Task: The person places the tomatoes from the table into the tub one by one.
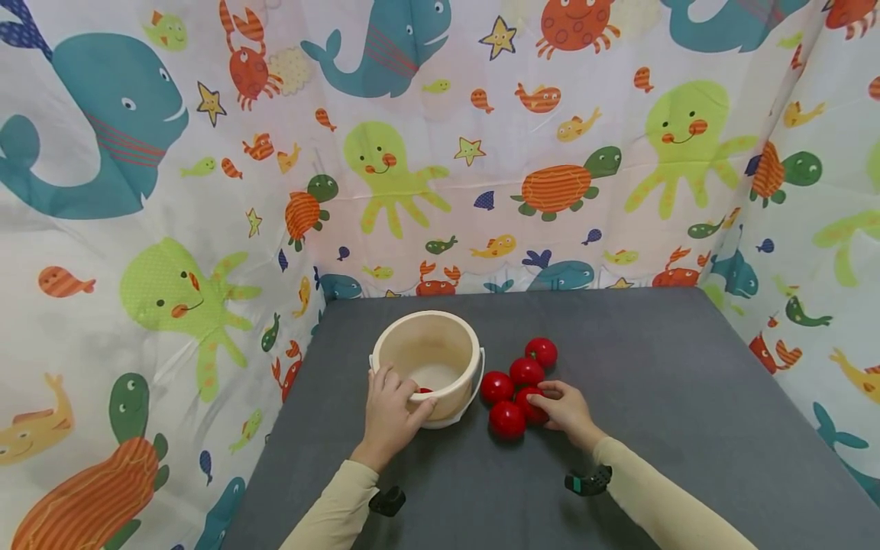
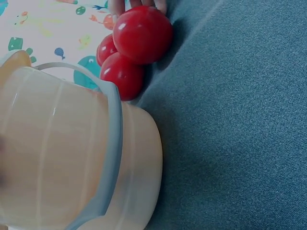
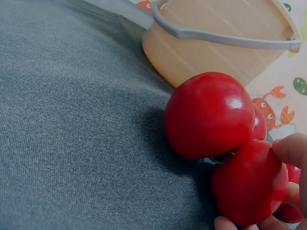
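A cream bucket with a pale handle stands on the table, left of several red tomatoes. My left hand grips its near rim, with the fingers over the edge and the thumb on the outer wall. Just inside that rim shows a bit of a red thing, mostly hidden. To the right, my right hand holds the tomato at the near right of the cluster, thumb and fingers around it. Another tomato lies against that one in the right wrist view.
The dark grey table is backed by a curtain printed with sea animals, which also hangs along both sides. On the bucket's right side its handle hangs down. Dark bands with small devices are on both wrists.
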Tool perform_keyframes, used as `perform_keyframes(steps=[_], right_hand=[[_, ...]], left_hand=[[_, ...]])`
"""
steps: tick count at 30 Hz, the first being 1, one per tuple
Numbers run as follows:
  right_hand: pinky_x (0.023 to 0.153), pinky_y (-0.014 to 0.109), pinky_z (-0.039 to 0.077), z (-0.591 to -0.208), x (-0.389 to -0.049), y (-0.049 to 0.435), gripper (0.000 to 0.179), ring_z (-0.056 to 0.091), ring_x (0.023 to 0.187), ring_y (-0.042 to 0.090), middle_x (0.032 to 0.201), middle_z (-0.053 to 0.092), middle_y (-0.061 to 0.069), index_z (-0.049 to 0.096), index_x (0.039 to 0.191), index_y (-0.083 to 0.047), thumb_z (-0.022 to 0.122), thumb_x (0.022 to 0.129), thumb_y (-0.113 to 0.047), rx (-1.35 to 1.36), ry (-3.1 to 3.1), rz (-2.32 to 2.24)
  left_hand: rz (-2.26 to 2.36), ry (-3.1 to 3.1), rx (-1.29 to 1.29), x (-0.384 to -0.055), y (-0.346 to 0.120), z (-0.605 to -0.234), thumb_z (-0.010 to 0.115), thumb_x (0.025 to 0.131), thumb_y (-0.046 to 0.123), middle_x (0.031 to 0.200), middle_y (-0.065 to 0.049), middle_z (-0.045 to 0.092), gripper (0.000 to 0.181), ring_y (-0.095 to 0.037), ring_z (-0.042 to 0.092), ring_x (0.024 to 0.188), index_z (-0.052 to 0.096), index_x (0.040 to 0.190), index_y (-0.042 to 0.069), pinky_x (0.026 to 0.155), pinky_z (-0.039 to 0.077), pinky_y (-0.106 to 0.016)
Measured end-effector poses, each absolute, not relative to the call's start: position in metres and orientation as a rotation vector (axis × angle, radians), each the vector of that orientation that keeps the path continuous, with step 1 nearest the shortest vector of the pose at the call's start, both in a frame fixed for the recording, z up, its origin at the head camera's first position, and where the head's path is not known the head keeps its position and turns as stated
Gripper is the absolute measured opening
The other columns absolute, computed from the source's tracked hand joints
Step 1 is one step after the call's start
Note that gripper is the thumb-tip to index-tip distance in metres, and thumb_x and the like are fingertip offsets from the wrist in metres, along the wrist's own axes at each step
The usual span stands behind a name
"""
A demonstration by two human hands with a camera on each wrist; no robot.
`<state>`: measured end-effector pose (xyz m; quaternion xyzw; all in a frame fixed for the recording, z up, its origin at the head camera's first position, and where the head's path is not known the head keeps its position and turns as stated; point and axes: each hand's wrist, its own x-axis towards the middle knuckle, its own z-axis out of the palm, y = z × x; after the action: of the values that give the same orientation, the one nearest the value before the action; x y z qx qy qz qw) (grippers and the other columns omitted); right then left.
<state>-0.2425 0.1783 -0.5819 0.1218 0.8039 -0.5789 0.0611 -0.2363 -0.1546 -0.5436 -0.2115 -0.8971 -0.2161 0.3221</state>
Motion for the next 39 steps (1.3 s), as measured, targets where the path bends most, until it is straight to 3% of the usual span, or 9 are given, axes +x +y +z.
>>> perform_keyframes(steps=[23, 29, 39], right_hand=[[0.069, 0.037, 0.063, -0.584, -0.237, 0.187, 0.052, 0.066, 0.082, 0.016, 0.134, 0.063, 0.026, 0.060, 0.133, -0.002, 0.075, 0.091, -0.029, 0.395, 2.387, -1.822], [0.070, 0.037, 0.063, -0.569, -0.239, 0.194, 0.053, 0.066, 0.085, 0.015, 0.133, 0.065, 0.024, 0.059, 0.133, -0.001, 0.074, 0.091, -0.029, 0.391, 2.367, -1.865], [0.086, 0.044, 0.063, -0.524, -0.253, 0.200, 0.055, 0.067, 0.101, 0.021, 0.143, 0.056, 0.026, 0.054, 0.140, -0.003, 0.069, 0.096, -0.032, 0.301, 2.365, -1.911]], left_hand=[[-0.531, -2.325, -0.581, -0.232, -0.156, -0.543, 0.072, 0.082, 0.046, 0.087, -0.011, 0.061, 0.033, -0.046, 0.056, 0.122, 0.065, 0.081, 0.014, 0.103, 0.034, -0.082], [-0.535, -2.330, -0.575, -0.232, -0.155, -0.543, 0.071, 0.083, 0.047, 0.086, -0.011, 0.060, 0.035, -0.046, 0.057, 0.122, 0.064, 0.081, 0.012, 0.104, 0.034, -0.082], [-0.536, -2.314, -0.582, -0.234, -0.154, -0.545, 0.070, 0.082, 0.046, 0.089, -0.012, 0.061, 0.035, -0.045, 0.057, 0.121, 0.064, 0.081, 0.012, 0.102, 0.035, -0.082]])
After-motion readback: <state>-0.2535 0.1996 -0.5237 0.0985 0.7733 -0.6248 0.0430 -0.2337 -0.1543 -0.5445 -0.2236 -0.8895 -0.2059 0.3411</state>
